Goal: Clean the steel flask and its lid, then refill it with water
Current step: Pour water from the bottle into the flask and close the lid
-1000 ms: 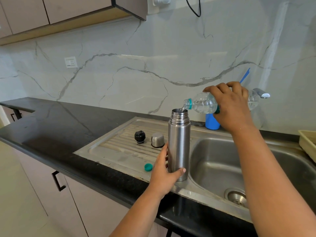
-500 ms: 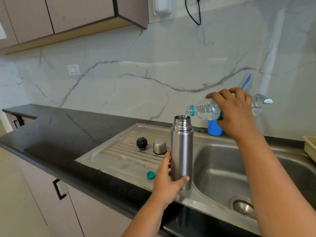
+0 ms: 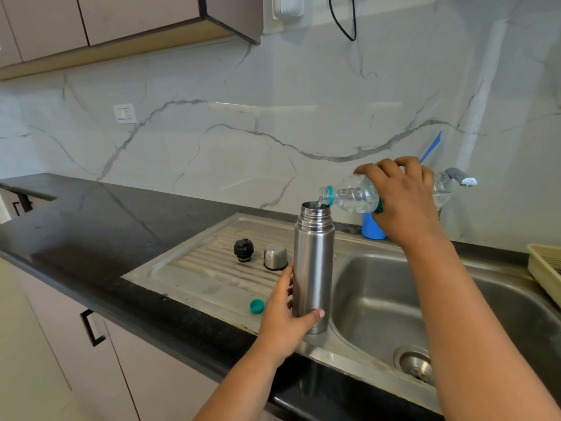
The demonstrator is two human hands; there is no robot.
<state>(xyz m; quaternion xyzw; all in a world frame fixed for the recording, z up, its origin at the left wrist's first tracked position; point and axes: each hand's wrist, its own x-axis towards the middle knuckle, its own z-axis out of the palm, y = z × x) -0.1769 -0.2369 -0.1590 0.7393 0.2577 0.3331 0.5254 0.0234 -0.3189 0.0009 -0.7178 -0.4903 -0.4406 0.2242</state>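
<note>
Your black surface (image 3: 100, 235) carried a steel drainboard (image 3: 194, 268), where a flask (image 3: 313, 268), black stopper (image 3: 243, 250), steel cup (image 3: 275, 256) and teal cap (image 3: 256, 306) stood.

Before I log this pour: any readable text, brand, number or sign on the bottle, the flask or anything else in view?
None can be read.
Clear plastic water bottle: its label is hidden under the right hand.
Tall steel flask: plain, no marking shows.
White wall switch plate: too small to tell.

steel flask (image 3: 313, 268) upright, open, on sink edge | black stopper (image 3: 243, 250), steel cap (image 3: 275, 256) on drainboard
</note>
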